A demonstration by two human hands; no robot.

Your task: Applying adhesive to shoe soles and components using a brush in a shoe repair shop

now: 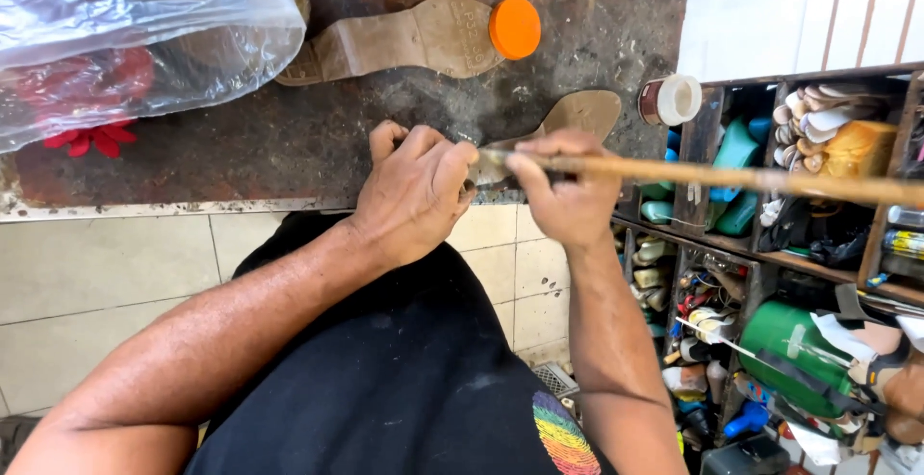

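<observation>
My left hand (414, 186) is closed at the front edge of a stained workbench (241, 138), gripping the near end of a tan shoe sole (577, 114) that lies on the bench. My right hand (568, 191) holds a long wooden stick (770, 179) whose tip meets the sole right beside my left thumb. The stick's handle runs off to the right. The part of the sole under my hands is hidden.
A second tan sole (404, 42) lies farther back with an orange lid (514, 27) beside it. A clear plastic bag (125, 32) covers red flowers at left. A small open tub (671, 100) sits at the bench's right edge. Wooden shelves (770, 263) crammed with supplies stand at right.
</observation>
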